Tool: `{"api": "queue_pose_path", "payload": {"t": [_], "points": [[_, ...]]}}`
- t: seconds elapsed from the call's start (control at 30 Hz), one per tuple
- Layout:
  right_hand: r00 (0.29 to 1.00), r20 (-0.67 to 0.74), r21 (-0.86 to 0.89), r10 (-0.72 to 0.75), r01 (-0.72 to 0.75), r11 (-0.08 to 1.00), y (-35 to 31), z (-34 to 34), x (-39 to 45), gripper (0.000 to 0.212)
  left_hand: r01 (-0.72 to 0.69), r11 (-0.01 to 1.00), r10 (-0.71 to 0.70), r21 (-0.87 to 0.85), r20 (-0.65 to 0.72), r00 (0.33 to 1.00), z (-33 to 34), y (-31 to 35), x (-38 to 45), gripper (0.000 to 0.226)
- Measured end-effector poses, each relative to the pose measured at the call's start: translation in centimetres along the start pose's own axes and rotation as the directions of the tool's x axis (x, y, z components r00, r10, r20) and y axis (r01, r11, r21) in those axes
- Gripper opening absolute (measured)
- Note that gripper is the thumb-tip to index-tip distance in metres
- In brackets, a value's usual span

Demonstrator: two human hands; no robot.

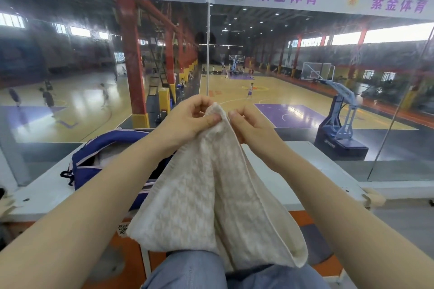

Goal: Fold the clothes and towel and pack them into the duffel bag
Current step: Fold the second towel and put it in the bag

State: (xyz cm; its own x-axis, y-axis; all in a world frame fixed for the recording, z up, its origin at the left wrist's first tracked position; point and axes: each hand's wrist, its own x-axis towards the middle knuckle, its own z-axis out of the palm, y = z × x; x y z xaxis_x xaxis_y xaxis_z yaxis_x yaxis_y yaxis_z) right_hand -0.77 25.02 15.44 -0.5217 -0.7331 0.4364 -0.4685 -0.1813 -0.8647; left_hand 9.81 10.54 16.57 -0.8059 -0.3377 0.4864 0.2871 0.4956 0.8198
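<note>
- Head view: the left hand (pixel 195 116) is pinching the top edge of the beige towel (pixel 211 195) between thumb and curled fingers, and the right hand (pixel 249 124) is gripping the same edge just beside it, fingers curled around the cloth.
- The towel is hanging down from both hands toward the person's lap, with its long axis running from the fingers toward the camera. Its two halves are falling side by side, and the lower ends are resting on the blue trousers (pixel 199 270).
- The blue duffel bag (pixel 94 157) is lying on the white table (pixel 281 185), to the left of the towel and partly behind the left forearm. I judge that the left hand is nearer to it.
- The bag's mouth is looking open, with something pale inside; I cannot tell what it is.
- Behind the table, a glass wall (pixel 70 54) is standing in front of a basketball court (pixel 270 98).
</note>
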Motion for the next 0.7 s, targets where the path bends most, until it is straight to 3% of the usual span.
{"api": "queue_pose_path", "payload": {"t": [0.07,0.13,0.2,0.23,0.3,0.4,0.5,0.63,0.7], "points": [[0.995,0.103,-0.044,0.012,-0.008,0.999,0.2,-0.5,-0.4,0.024,0.0,1.0,-0.001,-0.016,-0.044,0.999,-0.1,-0.2,0.3,0.006],[0.952,0.282,-0.233,0.118,-0.051,0.971,0.9,-1.6,-0.7,0.036,0.003,1.0,-0.005,-0.024,-0.081,0.997,-0.5,-0.3,0.5,0.004],[0.847,0.427,-0.472,0.318,-0.091,0.877,1.5,-2.7,-1.1,0.064,0.014,1.0,-0.014,-0.006,-0.131,0.991,-0.8,-0.3,0.7,0.007],[0.782,0.479,-0.553,0.398,-0.083,0.829,1.9,-3.0,-1.4,0.066,0.023,1.0,-0.02,0.015,-0.156,0.988,-1.0,-0.2,0.8,0.01],[0.687,0.534,-0.655,0.494,-0.033,0.755,2.8,-3.8,-2.0,0.046,0.042,0.998,-0.03,0.052,-0.211,0.977,-1.6,-0.1,1.1,0.015],[0.671,0.474,-0.705,0.57,-0.098,0.702,3.1,-5.9,-2.1,0.021,0.055,0.995,-0.029,0.083,-0.287,0.958,-3.1,0.0,1.6,0.013],[0.67,0.395,-0.79,0.628,-0.101,0.605,1.6,-8.9,-1.4,0.022,0.119,0.982,-0.079,0.145,-0.258,0.963,-4.5,0.1,2.2,0.01],[0.677,0.235,-0.955,0.697,0.026,0.296,-1.3,-11.7,0.7,0.009,0.192,0.955,-0.143,0.225,-0.217,0.966,-4.6,0.4,3.8,0.003],[0.722,0.122,-0.992,0.681,0.061,0.113,-2.6,-12.5,2.2,0.018,0.191,0.944,-0.125,0.271,-0.243,0.962,-4.4,0.4,5.0,0.002]]}}
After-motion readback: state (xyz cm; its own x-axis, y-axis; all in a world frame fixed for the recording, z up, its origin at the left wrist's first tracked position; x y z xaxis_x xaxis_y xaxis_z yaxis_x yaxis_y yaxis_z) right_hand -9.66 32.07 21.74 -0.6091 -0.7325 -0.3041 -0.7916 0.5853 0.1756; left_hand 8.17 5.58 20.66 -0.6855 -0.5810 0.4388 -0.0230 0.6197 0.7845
